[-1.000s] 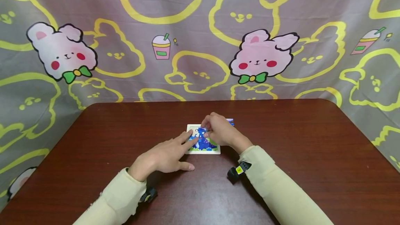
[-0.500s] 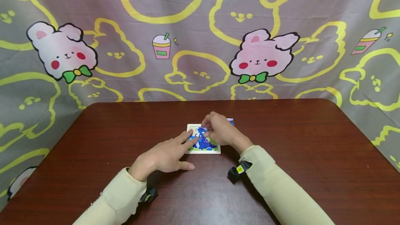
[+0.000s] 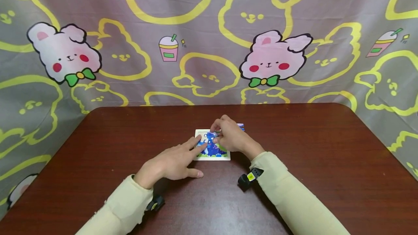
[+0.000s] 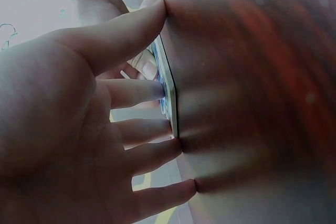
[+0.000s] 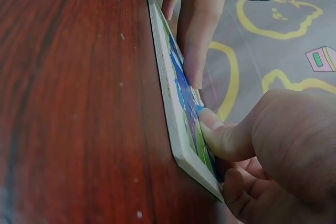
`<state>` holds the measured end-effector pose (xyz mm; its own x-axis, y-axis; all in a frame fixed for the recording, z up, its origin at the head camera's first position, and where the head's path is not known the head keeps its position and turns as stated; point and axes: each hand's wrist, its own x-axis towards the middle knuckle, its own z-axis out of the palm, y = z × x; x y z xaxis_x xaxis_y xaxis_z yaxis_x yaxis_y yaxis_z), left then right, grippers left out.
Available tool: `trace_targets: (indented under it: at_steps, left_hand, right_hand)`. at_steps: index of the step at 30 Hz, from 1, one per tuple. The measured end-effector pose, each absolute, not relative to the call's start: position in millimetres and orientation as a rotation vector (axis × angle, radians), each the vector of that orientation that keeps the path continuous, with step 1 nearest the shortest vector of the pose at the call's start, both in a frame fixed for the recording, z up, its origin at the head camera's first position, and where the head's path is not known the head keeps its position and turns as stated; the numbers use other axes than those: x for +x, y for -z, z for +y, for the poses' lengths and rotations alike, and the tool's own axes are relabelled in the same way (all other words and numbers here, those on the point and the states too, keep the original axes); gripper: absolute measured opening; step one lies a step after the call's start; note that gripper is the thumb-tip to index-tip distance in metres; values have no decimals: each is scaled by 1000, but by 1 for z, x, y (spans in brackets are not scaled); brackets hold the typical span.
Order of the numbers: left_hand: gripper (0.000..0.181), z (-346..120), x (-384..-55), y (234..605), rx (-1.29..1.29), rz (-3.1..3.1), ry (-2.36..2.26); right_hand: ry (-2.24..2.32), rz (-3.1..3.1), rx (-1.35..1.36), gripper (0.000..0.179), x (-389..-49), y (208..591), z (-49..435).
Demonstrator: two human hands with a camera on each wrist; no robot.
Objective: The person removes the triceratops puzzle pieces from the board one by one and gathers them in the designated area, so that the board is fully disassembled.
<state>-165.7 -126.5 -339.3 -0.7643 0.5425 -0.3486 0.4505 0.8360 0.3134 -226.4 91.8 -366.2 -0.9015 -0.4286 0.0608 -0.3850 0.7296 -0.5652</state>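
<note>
A small jigsaw puzzle board [image 3: 212,159] with a pale raised rim lies flat on the table, showing a blue dinosaur picture [image 3: 217,151] above green. My left hand [image 3: 173,160] spreads over its left side; in the left wrist view the index fingertip [image 4: 157,89] presses on the picture and other fingertips reach the rim and tabletop. My right hand [image 3: 232,135] bends over the upper right part, pinching a blue puzzle piece [image 3: 211,134] at the picture's top. In the right wrist view its thumb [image 5: 218,129] sits against a blue edge. The right fingers partly hide that piece.
Behind the right hand a blue and white flat piece [image 3: 241,126] lies on the table. The brown wooden table [image 3: 310,155] extends to a patterned cloth backdrop [image 3: 209,39]. Both wrists carry black camera straps [image 3: 249,178].
My right fingers and the pinched puzzle piece have shifted very slightly toward the far edge of the board. The left hand has stayed in place.
</note>
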Motion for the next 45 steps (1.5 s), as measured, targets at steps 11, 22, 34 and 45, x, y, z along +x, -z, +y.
trace_targets:
  at_steps: [11, 22, 34, 45]
  left_hand:
    - [86, -126, -166, 339, 739, 2586, -313]
    - [86, -128, -165, 340, 732, 2586, -315]
    - [87, -127, -165, 340, 723, 2591, -297]
    - [87, -126, -164, 340, 726, 2595, -299]
  right_hand:
    - [955, 2847, -674, 24, -227, 367, 94]
    - [972, 2853, -709, 26, -227, 369, 93]
    - [1025, 2807, -723, 28, -225, 369, 96]
    - [1042, 2799, -723, 27, -227, 370, 96]
